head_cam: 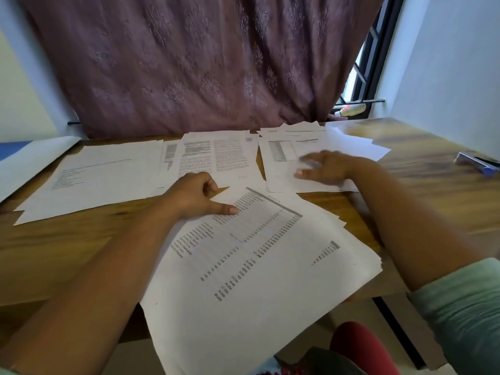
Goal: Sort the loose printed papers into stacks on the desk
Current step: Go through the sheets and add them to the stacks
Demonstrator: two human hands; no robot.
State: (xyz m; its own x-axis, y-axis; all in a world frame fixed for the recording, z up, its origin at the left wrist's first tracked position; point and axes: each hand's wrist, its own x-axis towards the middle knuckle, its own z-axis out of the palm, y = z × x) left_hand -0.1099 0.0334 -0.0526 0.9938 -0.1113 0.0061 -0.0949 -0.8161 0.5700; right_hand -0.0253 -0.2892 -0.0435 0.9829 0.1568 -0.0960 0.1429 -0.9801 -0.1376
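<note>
From the head camera we see our left hand [201,197] pinching the far corner of the unsorted sheaf of tables [251,266], thumb on top, its long axis running from our lap out over the desk [67,253]. Our right hand [324,169], blurred, fingers spread flat, rests on the right-hand stack [286,155]. That stack lies beyond and right of the sheaf, nearest the right hand.

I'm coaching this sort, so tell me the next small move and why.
Probably draw the right hand back to lift the top sheet: that hand lies flat on the right stack, blurred, holding nothing, while the left hand grips the unsorted bundle.
</note>
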